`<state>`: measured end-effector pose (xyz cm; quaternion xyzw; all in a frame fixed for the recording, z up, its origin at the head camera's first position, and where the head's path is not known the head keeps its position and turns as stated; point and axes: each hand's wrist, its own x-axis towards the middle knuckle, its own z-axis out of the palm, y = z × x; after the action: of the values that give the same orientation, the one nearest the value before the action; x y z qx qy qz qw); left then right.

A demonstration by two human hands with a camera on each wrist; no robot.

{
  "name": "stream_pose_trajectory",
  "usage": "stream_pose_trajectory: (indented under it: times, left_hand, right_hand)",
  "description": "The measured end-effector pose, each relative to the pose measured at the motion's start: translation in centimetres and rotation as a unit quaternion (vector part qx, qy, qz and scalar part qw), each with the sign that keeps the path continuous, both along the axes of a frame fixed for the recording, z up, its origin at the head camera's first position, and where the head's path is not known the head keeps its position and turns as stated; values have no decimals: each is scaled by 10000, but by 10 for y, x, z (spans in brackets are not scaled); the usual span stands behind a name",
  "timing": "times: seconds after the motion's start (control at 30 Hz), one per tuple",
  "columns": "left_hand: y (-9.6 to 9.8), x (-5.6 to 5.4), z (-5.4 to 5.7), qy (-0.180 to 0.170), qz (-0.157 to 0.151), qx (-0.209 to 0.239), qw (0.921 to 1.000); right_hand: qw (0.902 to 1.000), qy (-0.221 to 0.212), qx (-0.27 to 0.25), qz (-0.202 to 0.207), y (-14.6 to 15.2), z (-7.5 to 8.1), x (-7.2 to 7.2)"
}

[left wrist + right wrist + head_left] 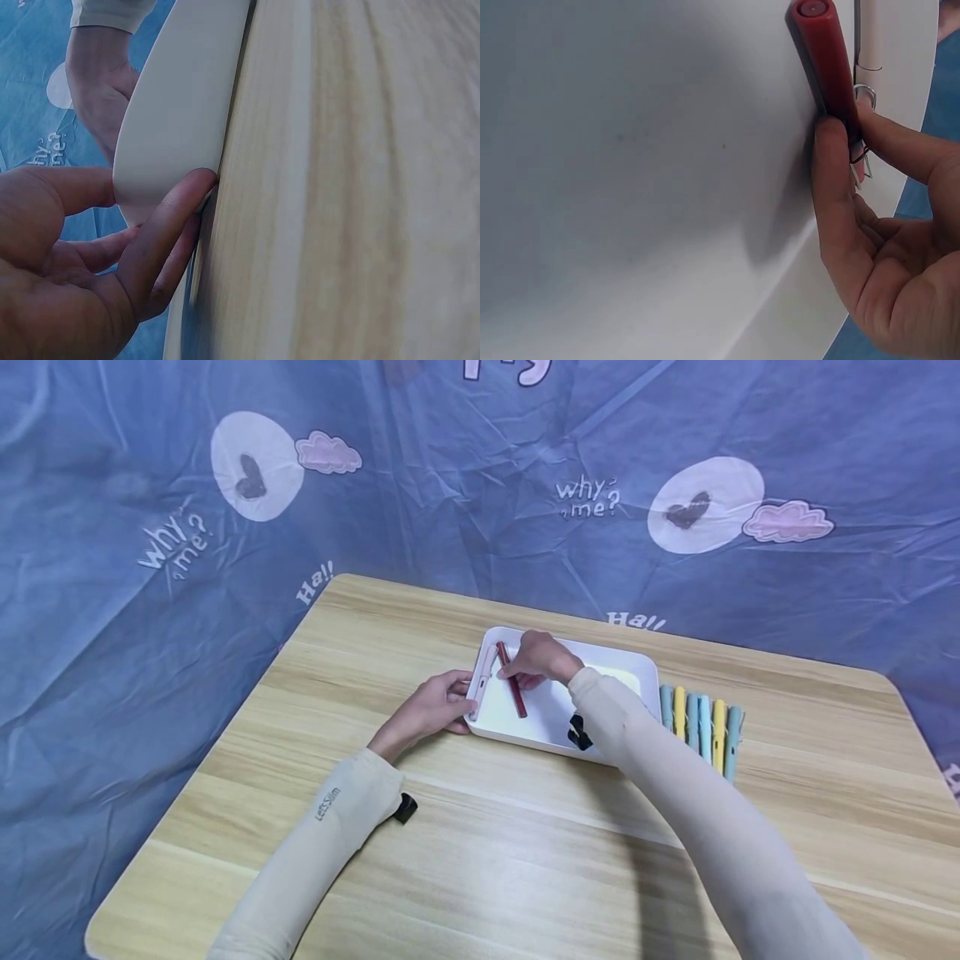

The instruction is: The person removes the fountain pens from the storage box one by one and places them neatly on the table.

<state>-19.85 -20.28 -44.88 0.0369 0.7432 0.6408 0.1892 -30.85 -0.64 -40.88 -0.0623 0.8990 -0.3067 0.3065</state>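
My right hand (542,658) pinches a red pen (519,700) between thumb and fingers, inside the left part of a white tray (551,714). In the right wrist view the red pen (829,60) slants, its near end pointing up the frame. Beside it, along the tray's left wall, lies a pale pink pen (482,687) with a metal clip. The left hand (441,703) grips the tray's left end. In the left wrist view, that hand (97,262) has fingers against the tray's outer wall (176,105), one near its bottom edge.
To the right of the tray several teal and yellow pens (718,727) lie side by side, partly hidden by the right sleeve (622,718). The wooden table (465,860) meets a blue printed cloth (450,510) at the back.
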Motion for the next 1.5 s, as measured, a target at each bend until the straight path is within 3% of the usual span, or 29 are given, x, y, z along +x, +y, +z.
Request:
stream_pose_trajectory:
  times: [0.33, 0.73, 1.5]
  left_hand:
    - [1, -1, -1, -58, 43, -1, 10000]
    - [1, 0, -2, -27, 50, -36, 10000]
    - [2, 1, -2, 60, 8, -31, 10000]
  right_hand:
    - [9985, -287, -467, 30, 11, 5, -2]
    - [9950, -74, -997, 40, 24, 23, 6]
    - [9855, 524, -1594, -264, 59, 37, 24]
